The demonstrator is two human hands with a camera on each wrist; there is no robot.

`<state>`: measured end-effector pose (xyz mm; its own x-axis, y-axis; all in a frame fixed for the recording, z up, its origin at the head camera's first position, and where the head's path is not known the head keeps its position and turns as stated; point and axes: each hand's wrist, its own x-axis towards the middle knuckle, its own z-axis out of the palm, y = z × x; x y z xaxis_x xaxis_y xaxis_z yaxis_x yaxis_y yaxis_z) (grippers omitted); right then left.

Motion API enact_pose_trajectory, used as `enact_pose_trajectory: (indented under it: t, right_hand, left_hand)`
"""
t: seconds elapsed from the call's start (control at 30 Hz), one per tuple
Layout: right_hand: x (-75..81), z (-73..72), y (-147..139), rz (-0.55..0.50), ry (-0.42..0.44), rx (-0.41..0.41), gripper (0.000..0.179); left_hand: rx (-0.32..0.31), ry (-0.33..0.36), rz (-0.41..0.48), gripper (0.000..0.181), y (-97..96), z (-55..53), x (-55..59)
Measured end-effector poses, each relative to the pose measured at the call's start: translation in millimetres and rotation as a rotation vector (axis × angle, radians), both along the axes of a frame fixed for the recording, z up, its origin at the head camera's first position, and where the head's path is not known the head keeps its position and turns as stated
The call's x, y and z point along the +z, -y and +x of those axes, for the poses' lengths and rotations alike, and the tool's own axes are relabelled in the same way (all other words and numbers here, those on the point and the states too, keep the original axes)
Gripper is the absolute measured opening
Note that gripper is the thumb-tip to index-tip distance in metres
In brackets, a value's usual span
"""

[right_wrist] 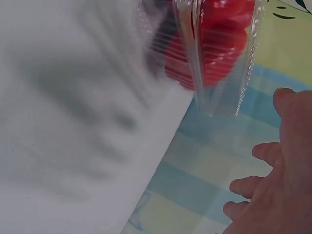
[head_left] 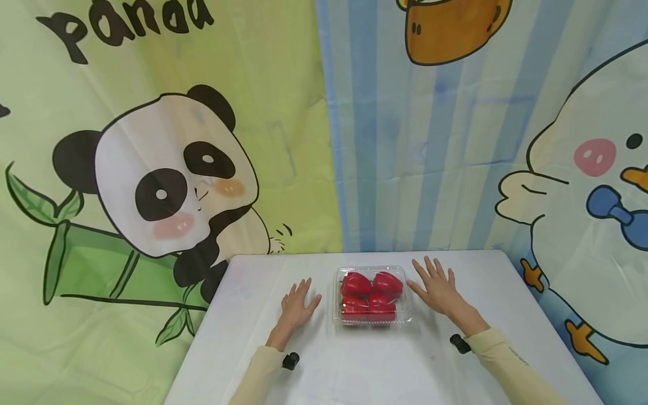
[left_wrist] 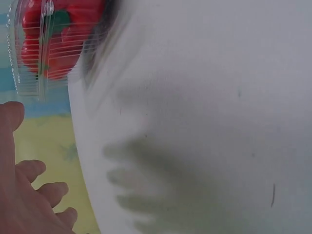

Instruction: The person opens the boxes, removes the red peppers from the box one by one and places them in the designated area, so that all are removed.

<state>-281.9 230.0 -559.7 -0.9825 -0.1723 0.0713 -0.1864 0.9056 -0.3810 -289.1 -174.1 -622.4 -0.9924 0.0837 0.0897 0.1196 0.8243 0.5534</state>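
A clear plastic clamshell box (head_left: 402, 319) sits on the white table, its lid closed over several red bell peppers (head_left: 387, 286). Ribbed clear walls and a green stem on one pepper (left_wrist: 61, 63) show in the left wrist view. To the left of the box, my left hand (head_left: 297, 309) is held with its fingers spread, apart from it. On the other side my right hand (head_left: 439, 290) has its fingers straight and spread, the thumb close to the box's right edge. Neither hand holds anything.
The white table (head_left: 364, 371) carries the box and the shadows of both hands. Behind it hangs a printed curtain (head_left: 298, 140) with a panda and a white duck. A small black wrist camera (head_left: 291, 361) is on the left wrist, another (head_left: 460, 343) on the right.
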Motion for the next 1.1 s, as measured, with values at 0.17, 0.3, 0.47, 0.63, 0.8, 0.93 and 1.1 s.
enact_pose_trajectory:
  t: [0.17,0.3,0.47,0.63,0.8,0.93,1.1]
  right_hand:
    - [0.7,2.7,10.0,0.008,-0.023,0.047,0.071]
    - [0.2,4.2,17.9,0.020,-0.027,0.069,0.069]
    - [4.3,7.5,27.9,0.014,-0.021,0.101,0.070]
    - [9.3,12.1,38.7,-0.004,-0.023,0.141,0.071]
    - [11.2,16.4,50.0,0.006,-0.020,0.179,0.073]
    - [13.4,19.7,58.8,0.003,-0.013,0.209,0.073]
    - [15.0,23.5,71.0,0.017,-0.007,0.253,0.069]
  left_hand:
    - [0.003,0.050,0.117,0.069,-6.5,2.7,-5.3]
    - [0.011,0.115,0.225,0.070,-10.6,4.4,-10.3]
    - [0.014,0.159,0.342,0.070,-14.2,6.4,-13.2]
    - [-0.029,0.157,0.489,0.070,-18.0,9.6,-13.9]
    - [-0.016,0.255,0.666,0.077,-23.5,17.0,-18.4]
    - [-0.025,0.356,0.875,0.076,-26.3,23.0,-20.0]
    - [-0.062,0.441,1.060,0.071,-27.0,31.8,-18.5]
